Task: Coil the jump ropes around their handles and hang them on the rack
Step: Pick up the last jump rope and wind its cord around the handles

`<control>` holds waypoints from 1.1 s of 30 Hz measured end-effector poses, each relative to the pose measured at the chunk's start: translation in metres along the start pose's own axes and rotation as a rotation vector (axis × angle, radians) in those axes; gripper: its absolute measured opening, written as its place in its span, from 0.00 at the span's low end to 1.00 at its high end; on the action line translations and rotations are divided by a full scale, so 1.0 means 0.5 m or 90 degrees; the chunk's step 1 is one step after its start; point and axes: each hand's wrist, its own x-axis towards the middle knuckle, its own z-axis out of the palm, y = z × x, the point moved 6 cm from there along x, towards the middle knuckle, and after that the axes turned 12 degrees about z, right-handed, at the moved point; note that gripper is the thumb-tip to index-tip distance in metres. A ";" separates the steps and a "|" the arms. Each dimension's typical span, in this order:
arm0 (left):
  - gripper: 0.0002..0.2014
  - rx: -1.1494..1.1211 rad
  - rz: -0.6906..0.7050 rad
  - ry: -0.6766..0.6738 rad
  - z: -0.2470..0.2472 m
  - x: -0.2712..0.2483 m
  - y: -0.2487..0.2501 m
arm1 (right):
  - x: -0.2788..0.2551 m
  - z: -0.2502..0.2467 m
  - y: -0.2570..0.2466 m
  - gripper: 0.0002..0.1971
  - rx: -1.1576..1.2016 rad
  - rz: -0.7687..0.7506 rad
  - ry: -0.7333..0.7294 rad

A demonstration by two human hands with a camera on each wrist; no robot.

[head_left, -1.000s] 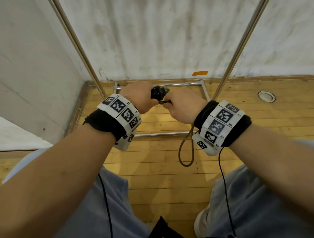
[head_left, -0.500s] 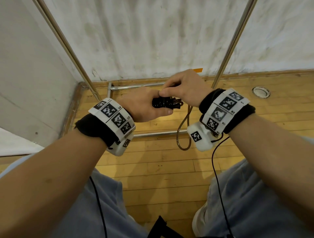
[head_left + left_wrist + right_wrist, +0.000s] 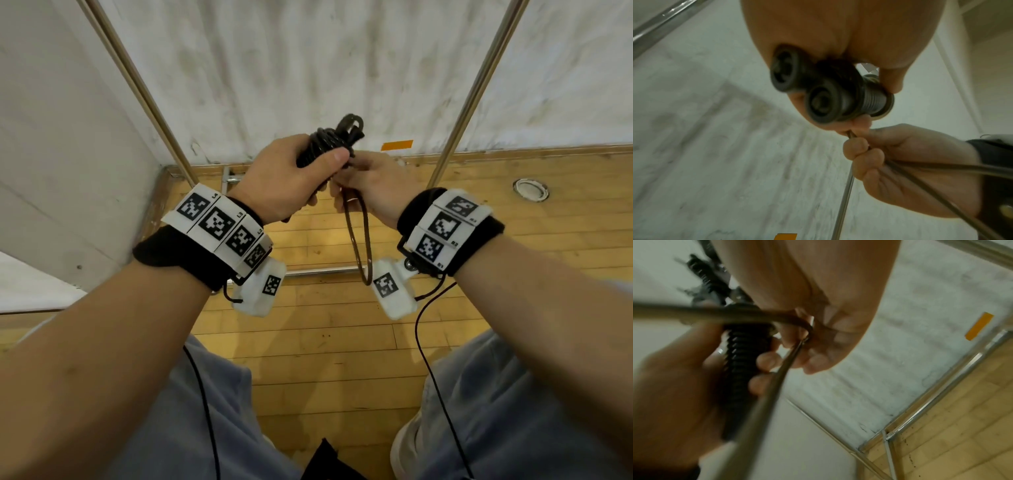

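brown rope point(image 3: 359, 240) mostly wound on black handles point(image 3: 818, 95), left hand point(image 3: 284, 181) clenched round bundle at chest height. right hand point(image 3: 373, 185) pinched leftover loop. best kept taut, last turns laid tight, end tucked.

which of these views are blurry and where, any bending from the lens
Head view: mostly sharp, only the rope coil tip smeared; rack poles splay outward from the wide lens. Left wrist view: soft, handles slightly blurred. Right wrist view: the blurriest, left hand and rope streaked.
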 end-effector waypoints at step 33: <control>0.13 0.031 -0.142 0.121 -0.003 0.011 -0.088 | -0.017 0.005 -0.002 0.14 -0.128 0.048 0.137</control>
